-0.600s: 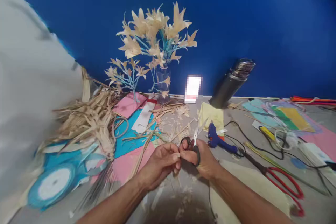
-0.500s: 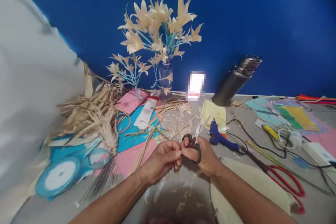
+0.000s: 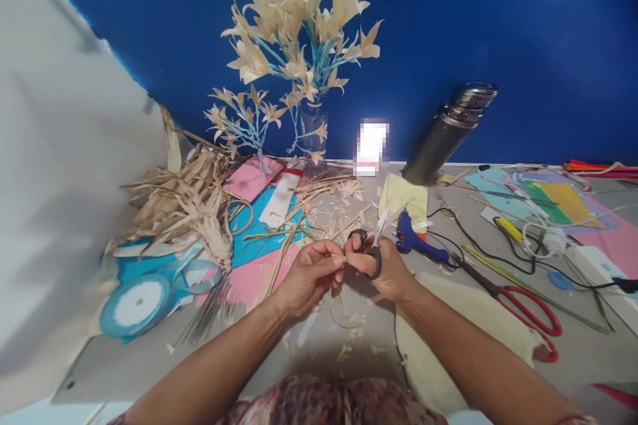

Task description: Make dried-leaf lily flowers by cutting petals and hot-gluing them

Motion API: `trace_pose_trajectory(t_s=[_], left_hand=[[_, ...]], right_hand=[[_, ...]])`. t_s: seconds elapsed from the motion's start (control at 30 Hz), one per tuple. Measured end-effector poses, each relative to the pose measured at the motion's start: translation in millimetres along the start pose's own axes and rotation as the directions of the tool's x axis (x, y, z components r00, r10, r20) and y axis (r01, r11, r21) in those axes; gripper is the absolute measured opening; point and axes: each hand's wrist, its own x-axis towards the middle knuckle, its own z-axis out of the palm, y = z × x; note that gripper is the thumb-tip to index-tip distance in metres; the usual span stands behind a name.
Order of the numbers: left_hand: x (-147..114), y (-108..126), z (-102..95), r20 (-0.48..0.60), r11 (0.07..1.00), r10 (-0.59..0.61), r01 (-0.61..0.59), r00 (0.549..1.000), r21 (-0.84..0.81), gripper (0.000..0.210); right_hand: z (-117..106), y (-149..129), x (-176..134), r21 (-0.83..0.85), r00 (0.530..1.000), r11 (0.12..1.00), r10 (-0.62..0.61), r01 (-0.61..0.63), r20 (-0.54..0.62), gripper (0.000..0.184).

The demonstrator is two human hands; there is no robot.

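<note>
My left hand is closed in a pinch, its fingertips meeting those of my right hand. Between the fingertips is a small pale piece of dried husk, mostly hidden by the fingers. Black-handled scissors hang on my right hand, blades parted and pointing up and away from me. Pale husk scraps litter the table below both hands. Just right of the scissors lies a blue glue gun, near a yellow paper.
Husk flowers stand in a clear bottle by the blue wall. Left lie dried husks, a blue ribbon roll and thin wires. Right are a leaning dark flask, red-handled scissors, cables and a power strip.
The view has tipped down a little, so the table things sit higher in the picture and my clothing shows at the bottom. Both hands stay together, with the scissors still in my right.
</note>
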Motion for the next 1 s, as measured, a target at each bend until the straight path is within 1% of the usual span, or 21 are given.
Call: trace_pose_trajectory(t_s=[0.07,0.13,0.17,0.23,0.3,0.37,0.4,0.43,0.47,0.57,0.63,0.7,0.77,0.8,0.87,0.93,1.0], left_hand=[[-0.9,7.8,0.3,-0.074,1.0,0.017,-0.016,0.997,0.014,0.024],[0.5,20.2,-1.6,-0.151,0.999,0.026,-0.02,0.988,0.04,0.025],[3.0,27.3,-3.1,-0.187,0.997,0.028,-0.013,0.982,0.078,0.025],[13.3,41.5,-6.3,-0.213,0.979,-0.001,0.045,0.977,0.2,0.026],[32.3,53.1,-7.8,-0.212,0.933,0.013,0.064,0.977,0.353,0.028],[59.9,60.5,-6.8,-0.182,0.855,0.02,0.077,0.983,0.514,0.026],[76.0,62.7,-5.4,-0.175,0.783,0.047,0.072,0.983,0.618,0.024],[92.9,64.0,-3.7,-0.169,0.685,0.089,0.063,0.982,0.726,0.02],[110.1,64.7,-1.7,-0.163,0.639,0.115,0.053,0.98,0.768,0.017],[156.6,64.8,3.8,-0.137,0.522,0.124,0.053,0.983,0.852,0.01],[179.2,65.4,5.9,-0.129,0.44,0.115,0.066,0.985,0.896,0.008],[193.4,68.5,6.1,-0.125,0.372,0.14,0.065,0.982,0.926,0.01],[197.8,75.0,4.4,-0.121,0.319,0.202,0.051,0.972,0.946,0.016],[195.7,79.2,3.0,-0.118,0.299,0.235,0.044,0.965,0.953,0.019],[181.5,88.0,0.1,-0.11,0.276,0.266,0.034,0.958,0.961,0.014],[153.0,93.8,-1.7,-0.1,0.277,0.252,0.027,0.963,0.961,0.004],[112.7,93.3,-0.9,-0.093,0.309,0.212,0.023,0.973,0.951,0.006]], right_hand=[[0.4,0.2,-0.1,-0.087,0.998,0.996,-0.035,0.031,-0.044,0.022],[1.0,-1.1,0.1,-0.132,0.996,0.991,-0.029,0.017,-0.09,0.023],[1.2,-1.8,0.1,-0.146,0.995,0.989,-0.014,0.0,-0.095,0.024],[1.5,-3.0,-0.3,-0.165,0.998,0.986,0.018,-0.028,-0.062,0.026],[1.6,-3.3,-1.0,-0.162,0.999,0.986,0.041,-0.04,-0.002,0.028],[1.5,-3.4,-1.4,-0.145,0.997,0.987,0.072,-0.065,0.039,0.03],[1.4,-3.6,-1.2,-0.137,0.995,0.987,0.091,-0.083,0.047,0.031],[1.2,-4.1,-0.9,-0.13,0.993,0.986,0.106,-0.099,0.048,0.032],[0.8,-4.8,-0.3,-0.126,0.992,0.986,0.116,-0.11,0.042,0.032],[-0.7,-7.4,1.9,-0.129,0.993,0.985,0.114,-0.11,0.02,0.031],[-1.9,-8.6,3.3,-0.138,0.994,0.985,0.111,-0.107,0.023,0.027],[-2.8,-8.7,4.2,-0.152,0.993,0.983,0.114,-0.107,0.035,0.026],[-3.1,-7.7,4.3,-0.173,0.992,0.979,0.119,-0.11,0.041,0.026],[-3.1,-7.0,4.1,-0.19,0.992,0.975,0.121,-0.111,0.039,0.026],[-2.7,-5.3,3.1,-0.253,0.994,0.962,0.107,-0.097,0.024,0.022],[-2.3,-3.8,1.5,-0.321,0.997,0.945,0.075,-0.066,0.013,0.021],[-2.2,-3.3,-0.4,-0.312,0.997,0.948,0.067,-0.057,0.022,0.026]])
